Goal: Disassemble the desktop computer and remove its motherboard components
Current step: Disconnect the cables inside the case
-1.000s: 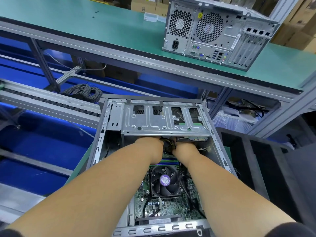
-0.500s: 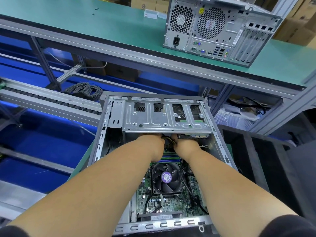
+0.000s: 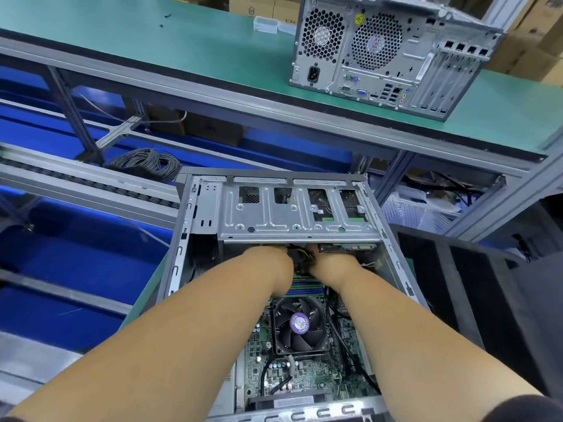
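Both forearms reach forward into the open desktop case (image 3: 179,239), which lies on its side at the near edge of the lower bench. Left hand (image 3: 269,258) and right hand (image 3: 330,263) sit close together just under the lip of the drive cage (image 3: 298,208), flanking a bundle of black and yellow cables (image 3: 300,258). Fingers of both hands are hidden beneath the cage; cannot tell whether they are spread or pinching anything.

Drive cage: stamped bare sheet metal, ribbed, with rectangular cut-outs. Below the wrists, the green motherboard (image 3: 304,373) lies flat in the case floor, studded with small capacitors. A square black cooler fan (image 3: 300,324) with a purple hub label sits on it, memory sticks (image 3: 307,287) just beyond, partly covered by the wrists.

Farther out: a coil of grey wire (image 3: 146,162) on the aluminium rail left of the case. A second computer tower (image 3: 393,53), rear panel facing, stands on the upper green bench (image 3: 182,47) towards its right end.
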Demonstrator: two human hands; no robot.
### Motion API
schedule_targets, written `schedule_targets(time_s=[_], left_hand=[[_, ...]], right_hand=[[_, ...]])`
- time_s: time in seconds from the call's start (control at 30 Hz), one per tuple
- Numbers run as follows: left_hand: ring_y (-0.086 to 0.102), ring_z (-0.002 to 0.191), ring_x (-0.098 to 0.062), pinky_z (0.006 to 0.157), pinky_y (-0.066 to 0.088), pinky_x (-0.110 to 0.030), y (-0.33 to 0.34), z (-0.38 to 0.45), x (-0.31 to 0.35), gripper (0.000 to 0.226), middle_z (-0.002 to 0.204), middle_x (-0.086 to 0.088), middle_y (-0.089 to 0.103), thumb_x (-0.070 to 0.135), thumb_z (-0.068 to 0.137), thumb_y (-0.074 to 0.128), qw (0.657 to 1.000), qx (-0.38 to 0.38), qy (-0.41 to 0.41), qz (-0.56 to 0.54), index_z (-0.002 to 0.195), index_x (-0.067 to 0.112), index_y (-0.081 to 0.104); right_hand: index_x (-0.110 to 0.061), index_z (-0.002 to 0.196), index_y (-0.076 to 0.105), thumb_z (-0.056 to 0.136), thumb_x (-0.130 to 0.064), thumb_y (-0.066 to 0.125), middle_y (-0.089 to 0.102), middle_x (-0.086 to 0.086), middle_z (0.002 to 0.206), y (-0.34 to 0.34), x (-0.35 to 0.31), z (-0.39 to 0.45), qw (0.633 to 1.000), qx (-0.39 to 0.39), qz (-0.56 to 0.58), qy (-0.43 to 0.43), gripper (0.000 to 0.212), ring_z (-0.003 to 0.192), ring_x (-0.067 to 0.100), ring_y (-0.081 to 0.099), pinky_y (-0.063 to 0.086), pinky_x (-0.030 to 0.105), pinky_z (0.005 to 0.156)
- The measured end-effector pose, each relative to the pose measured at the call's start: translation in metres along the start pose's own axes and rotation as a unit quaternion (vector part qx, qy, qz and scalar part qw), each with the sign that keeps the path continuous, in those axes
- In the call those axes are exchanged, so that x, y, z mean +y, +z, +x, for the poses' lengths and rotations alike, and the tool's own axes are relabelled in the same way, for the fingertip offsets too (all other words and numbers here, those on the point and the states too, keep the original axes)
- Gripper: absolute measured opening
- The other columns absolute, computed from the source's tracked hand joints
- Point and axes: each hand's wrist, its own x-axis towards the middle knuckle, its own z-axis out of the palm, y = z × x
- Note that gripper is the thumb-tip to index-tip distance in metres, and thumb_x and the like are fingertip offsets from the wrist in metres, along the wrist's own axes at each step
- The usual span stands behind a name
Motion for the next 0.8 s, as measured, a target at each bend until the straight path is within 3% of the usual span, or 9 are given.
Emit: schedule_targets(time_s=[0.07, 0.13, 0.3, 0.47, 0.6, 0.73, 0.8], left_hand=[[0.053, 0.101, -0.023, 0.09, 0.05, -0.038, 0.0, 0.0, 0.0, 0.049, 0.136, -0.006, 0.05, 0.011, 0.088, 0.044, 1.0, 0.0, -0.002, -0.005, 0.137, 0.016, 0.049], [0.051, 0.095, -0.022, 0.087, 0.05, -0.038, 0.0, -0.001, 0.001, 0.048, 0.135, -0.007, 0.05, 0.011, 0.088, 0.044, 1.0, 0.004, -0.004, -0.007, 0.136, 0.016, 0.05], [0.056, 0.104, -0.025, 0.089, 0.051, -0.038, -0.001, -0.003, 0.003, 0.046, 0.133, -0.007, 0.051, 0.011, 0.088, 0.044, 1.0, 0.012, -0.006, -0.008, 0.133, 0.015, 0.052], [0.054, 0.109, -0.026, 0.094, 0.049, -0.041, -0.003, -0.006, 0.002, 0.045, 0.134, -0.007, 0.049, 0.012, 0.089, 0.044, 1.0, 0.012, -0.003, 0.001, 0.134, 0.015, 0.052], [0.056, 0.111, -0.026, 0.094, 0.05, -0.042, -0.003, -0.004, 0.001, 0.044, 0.132, -0.005, 0.051, 0.013, 0.089, 0.044, 1.0, -0.003, -0.004, 0.011, 0.131, 0.017, 0.055], [0.056, 0.112, -0.025, 0.094, 0.05, -0.042, -0.003, -0.005, 0.0, 0.048, 0.135, -0.004, 0.051, 0.013, 0.088, 0.045, 1.0, -0.013, -0.007, 0.017, 0.134, 0.018, 0.053], [0.055, 0.113, -0.024, 0.096, 0.05, -0.042, -0.003, -0.006, 0.001, 0.05, 0.138, -0.004, 0.049, 0.013, 0.087, 0.046, 1.0, -0.014, -0.007, 0.015, 0.137, 0.018, 0.051]], right_hand=[[-0.017, 0.136, 0.048, 0.098, -0.022, 0.043, 0.056, 0.013, 0.128, 0.0, -0.001, 0.0, 1.0, 0.023, -0.018, 0.004, 0.04, 0.112, 0.032, 0.054, 0.049, 0.038, 0.087], [-0.016, 0.135, 0.05, 0.098, -0.017, 0.043, 0.057, 0.013, 0.127, 0.001, -0.003, -0.001, 0.999, 0.034, -0.04, 0.011, 0.038, 0.111, 0.034, 0.055, 0.048, 0.04, 0.085], [-0.013, 0.134, 0.051, 0.096, -0.01, 0.044, 0.059, 0.015, 0.122, 0.007, -0.006, -0.003, 0.997, 0.049, -0.054, 0.007, 0.039, 0.106, 0.034, 0.058, 0.044, 0.035, 0.074], [-0.019, 0.141, 0.042, 0.098, -0.017, 0.045, 0.059, 0.015, 0.12, 0.005, -0.001, -0.006, 0.997, 0.064, -0.018, -0.03, 0.043, 0.103, 0.032, 0.059, 0.04, 0.031, 0.07], [-0.02, 0.126, 0.054, 0.097, -0.024, 0.042, 0.063, 0.008, 0.1, 0.005, 0.003, -0.006, 0.999, 0.048, 0.019, -0.003, 0.032, 0.085, 0.026, 0.055, 0.036, 0.028, 0.068], [-0.02, 0.115, 0.06, 0.098, -0.031, 0.041, 0.066, 0.009, 0.109, 0.005, 0.005, -0.004, 0.998, 0.038, 0.036, 0.018, 0.029, 0.095, 0.026, 0.059, 0.039, 0.028, 0.072], [-0.018, 0.107, 0.06, 0.098, -0.031, 0.041, 0.066, 0.009, 0.104, 0.005, 0.005, -0.003, 0.998, 0.04, 0.035, 0.024, 0.025, 0.086, 0.025, 0.055, 0.038, 0.027, 0.07]])
